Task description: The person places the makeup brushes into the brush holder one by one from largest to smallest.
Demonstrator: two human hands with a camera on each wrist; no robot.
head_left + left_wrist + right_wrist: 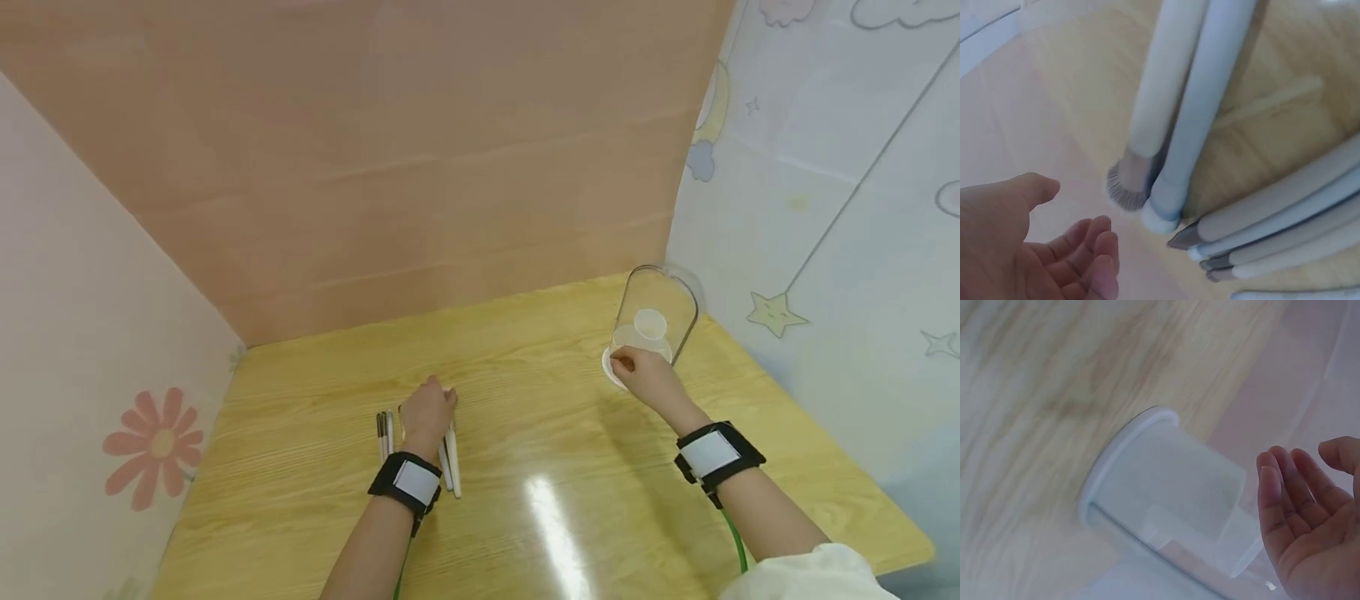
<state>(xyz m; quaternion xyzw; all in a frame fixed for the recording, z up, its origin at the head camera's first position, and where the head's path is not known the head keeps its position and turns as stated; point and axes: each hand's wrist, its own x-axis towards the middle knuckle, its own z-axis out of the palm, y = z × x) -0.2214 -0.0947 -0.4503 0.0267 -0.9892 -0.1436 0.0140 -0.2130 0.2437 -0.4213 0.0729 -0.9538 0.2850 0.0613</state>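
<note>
My left hand point(427, 418) is above a row of makeup brushes point(454, 471) that lie on the table. The left wrist view shows its fingers point(1102, 275) loosely bent and the thumb apart, with nothing between them. Close by are a brush with a cream handle and short bristles point(1126, 187) and a pale blue handle point(1200, 119); several thinner brushes point(1285, 206) lie beside them. My right hand point(651, 382) is at a clear holder with a white round base point(611, 371). In the right wrist view its relaxed fingers point(1270, 500) hold nothing, near the holder's pale inner cup point(1172, 481).
The wooden table point(525, 417) is bounded by an orange-brown back wall point(420, 167), a left panel with a pink flower point(153, 446) and a right panel with stars point(776, 315). The clear holder stands near the back right corner, close to the right panel.
</note>
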